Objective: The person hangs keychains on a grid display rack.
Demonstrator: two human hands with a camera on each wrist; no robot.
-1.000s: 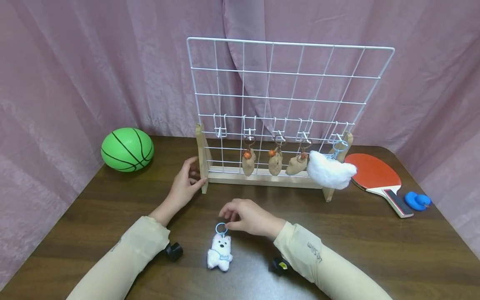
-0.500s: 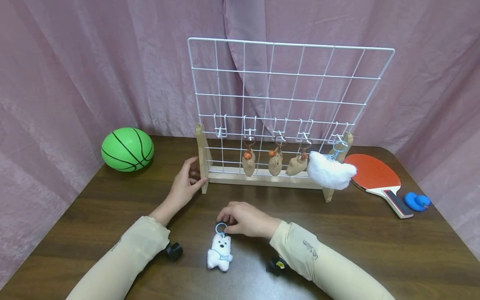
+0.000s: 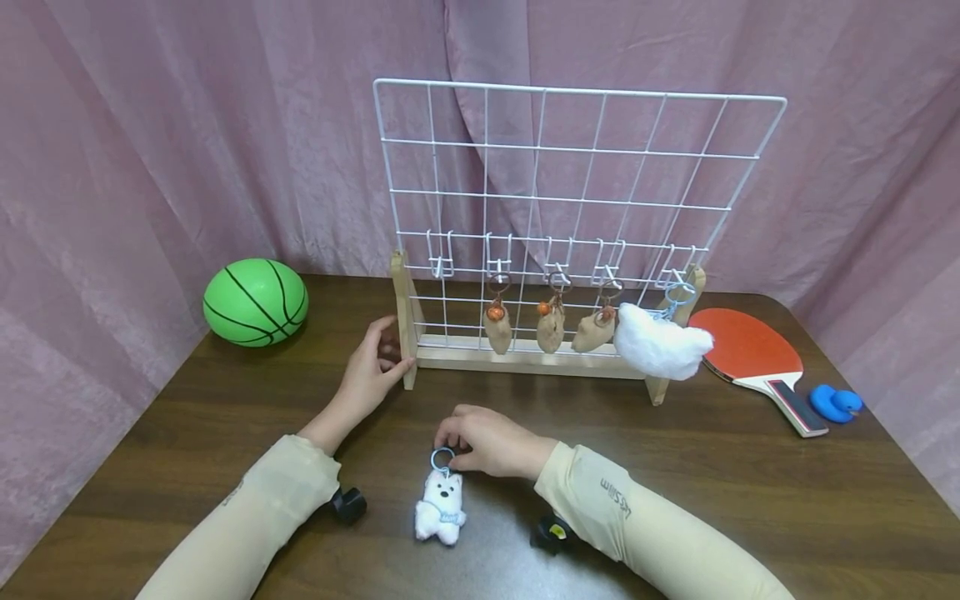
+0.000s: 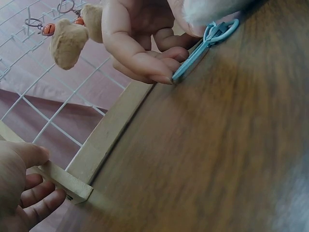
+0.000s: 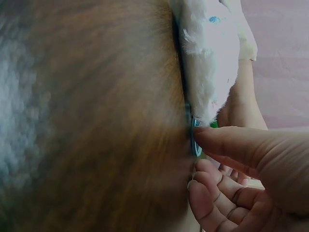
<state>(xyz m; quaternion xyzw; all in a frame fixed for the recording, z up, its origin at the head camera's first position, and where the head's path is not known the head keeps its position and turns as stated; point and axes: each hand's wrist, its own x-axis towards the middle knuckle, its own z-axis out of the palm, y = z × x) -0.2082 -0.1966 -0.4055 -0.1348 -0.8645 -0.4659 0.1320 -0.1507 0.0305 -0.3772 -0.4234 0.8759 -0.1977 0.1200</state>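
Note:
A white plush bear keychain (image 3: 440, 507) lies face up on the table, its light blue ring (image 4: 195, 59) toward the rack. My right hand (image 3: 491, 440) has thumb and fingertips at that ring, pinching it at its edge; in the right wrist view the thumb overlaps the ring beside the white fur (image 5: 210, 63). My left hand (image 3: 367, 367) grips the left wooden leg (image 3: 406, 321) of a white wire grid rack (image 3: 562, 150), thumb in front and fingers behind. In the left wrist view the thumb and fingers show around that leg (image 4: 72, 184).
Three tan keychains (image 3: 551, 332) and a white plush one (image 3: 660, 343) hang from the rack's hooks. The leftmost hook (image 3: 441, 265) holds nothing. A green ball (image 3: 255, 302) stands at the left; a red table tennis paddle (image 3: 750, 346) and blue rubber duck (image 3: 834, 403) lie right.
My right hand has moved slightly left and toward me, its thumb and fingertips coming to the bear keychain's ring. The left hand keeps its grip on the rack leg.

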